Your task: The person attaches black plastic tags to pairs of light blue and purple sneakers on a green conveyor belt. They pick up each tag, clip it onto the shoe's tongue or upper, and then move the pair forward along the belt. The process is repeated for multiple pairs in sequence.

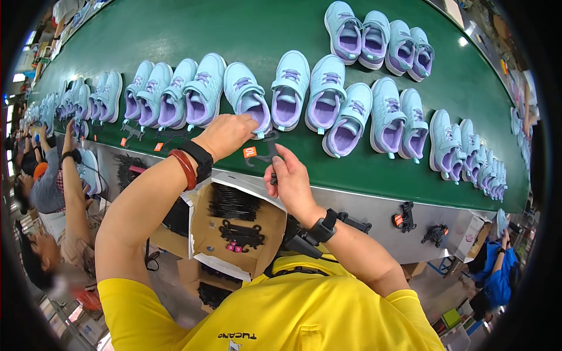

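Note:
A light-blue shoe with lilac lining (241,85) stands on the green surface, its heel toward me. My left hand (228,136) is closed at the heel of this shoe, its fingertips at the collar. Just to the right, my right hand (291,178) pinches a black plastic shoe hanger (270,153) with an orange tag. The hanger's hooked end is close to the shoe's heel. More black plastic shows under the curled fingers of my right hand. Another light-blue shoe (291,82) is directly right of the first.
Rows of matching shoes line the green conveyor belt (234,32), with several farther back (377,41). An open cardboard box (205,234) of black hangers sits below my hands. More hangers (404,217) lie on the metal ledge (374,205). Other people work at left and right.

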### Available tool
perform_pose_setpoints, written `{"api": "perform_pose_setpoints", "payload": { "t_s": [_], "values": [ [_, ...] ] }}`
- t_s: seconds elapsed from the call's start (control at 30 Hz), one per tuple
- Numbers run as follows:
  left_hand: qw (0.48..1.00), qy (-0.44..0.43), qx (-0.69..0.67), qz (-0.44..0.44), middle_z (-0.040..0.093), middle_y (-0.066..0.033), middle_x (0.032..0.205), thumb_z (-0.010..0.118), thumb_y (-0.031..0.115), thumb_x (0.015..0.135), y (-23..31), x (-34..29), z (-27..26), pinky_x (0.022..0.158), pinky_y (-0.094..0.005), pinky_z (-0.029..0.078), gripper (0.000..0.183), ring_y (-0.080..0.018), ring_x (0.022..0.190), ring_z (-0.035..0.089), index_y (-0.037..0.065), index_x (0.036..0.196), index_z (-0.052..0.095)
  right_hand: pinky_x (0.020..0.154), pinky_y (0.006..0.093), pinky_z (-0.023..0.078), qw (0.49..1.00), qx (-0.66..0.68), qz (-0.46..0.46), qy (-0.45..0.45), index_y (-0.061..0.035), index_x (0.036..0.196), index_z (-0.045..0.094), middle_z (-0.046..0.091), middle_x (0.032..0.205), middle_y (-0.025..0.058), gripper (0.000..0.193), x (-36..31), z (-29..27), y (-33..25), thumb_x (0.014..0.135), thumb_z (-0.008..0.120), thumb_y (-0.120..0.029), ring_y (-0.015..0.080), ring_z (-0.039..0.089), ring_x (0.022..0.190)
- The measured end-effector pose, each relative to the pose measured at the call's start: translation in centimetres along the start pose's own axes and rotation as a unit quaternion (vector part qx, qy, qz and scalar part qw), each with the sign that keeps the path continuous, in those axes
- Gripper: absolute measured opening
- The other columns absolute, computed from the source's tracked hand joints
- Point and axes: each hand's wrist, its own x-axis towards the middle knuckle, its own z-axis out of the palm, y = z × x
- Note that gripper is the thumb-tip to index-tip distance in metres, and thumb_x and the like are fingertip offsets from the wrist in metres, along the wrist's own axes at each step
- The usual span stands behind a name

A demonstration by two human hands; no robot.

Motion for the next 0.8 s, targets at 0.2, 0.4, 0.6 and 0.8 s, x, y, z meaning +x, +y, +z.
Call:
{"api": "perform_pose_setpoints", "payload": {
  "t_s": [0.2, 0.4, 0.6, 0.8],
  "values": [
    [0.999, -0.042, 0.01, 0.002, 0.061, -0.0118, 0.101, 0.062, 0.007, 0.076, -0.3, 0.1, -1.6, 0.066, -0.0405, 0.051, 0.04, -0.0327, 0.08, 0.063, 0.009, 0.114, 0.053, 0.041, 0.0213, 0.031, 0.971, -0.177, -0.006, -0.16, -0.0056, 0.127, 0.051, 0.049, 0.056, -0.0019, 0.034, 2.9, -2.0, -2.4, 0.097, 0.046, -0.018, 0.0057, 0.039, 0.045],
    [0.994, -0.093, 0.034, 0.052, 0.054, -0.0108, 0.121, 0.063, 0.016, 0.078, -0.3, -1.5, -2.2, 0.068, -0.0389, 0.053, 0.057, -0.0326, 0.084, 0.064, 0.024, 0.132, 0.045, 0.052, 0.0322, 0.043, 0.946, -0.237, -0.077, -0.205, 0.0, 0.095, 0.056, 0.057, 0.068, 0.0068, 0.022, 3.8, -1.5, -4.2, 0.095, 0.047, -0.02, 0.0175, 0.051, 0.054],
    [0.99, -0.114, 0.017, -0.08, 0.057, -0.0129, 0.093, 0.054, 0.004, 0.08, 0.4, -2.7, -3.0, 0.066, -0.0444, 0.049, 0.05, -0.0342, 0.078, 0.062, 0.021, 0.127, 0.05, 0.072, 0.036, 0.041, 0.514, -0.726, -0.457, -0.022, -0.0067, 0.083, 0.061, 0.058, 0.082, 0.0081, 0.01, 7.1, -6.1, -6.7, 0.075, 0.063, -0.013, 0.0258, 0.053, 0.087],
    [0.986, -0.092, -0.067, -0.119, 0.061, -0.0166, 0.09, 0.053, 0.003, 0.08, -0.4, -3.3, -1.1, 0.071, -0.0462, 0.047, 0.042, -0.0365, 0.084, 0.06, 0.018, 0.119, 0.055, 0.075, 0.0354, 0.038, 0.493, -0.698, -0.51, -0.103, -0.0103, 0.078, 0.061, 0.056, 0.08, 0.0044, 0.023, 8.2, -4.8, -7.4, 0.07, 0.072, -0.028, 0.0222, 0.05, 0.087]
  ]
}}
